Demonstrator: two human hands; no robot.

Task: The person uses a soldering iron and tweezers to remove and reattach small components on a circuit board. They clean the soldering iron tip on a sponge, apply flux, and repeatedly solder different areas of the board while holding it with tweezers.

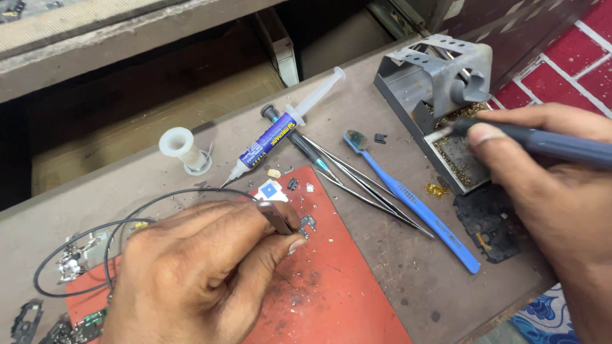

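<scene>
Two hands grip tools: the left hand [197, 274] pinches metal tweezers [278, 216], tips hidden; the right hand [554, 191] holds a smooth grey soldering iron [548, 145], cut off at the edge.

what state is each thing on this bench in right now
left hand: pinching metal tweezers against a small metal part on the red mat
right hand: gripping a soldering iron, tip at the holder's tray
soldering iron holder: upright, tray soiled
flux syringe: lying flat, plunger drawn out
blue toothbrush: lying flat, bristles dirty
solder spool: standing on end, nearly empty
spare tweezers: lying unused
</scene>
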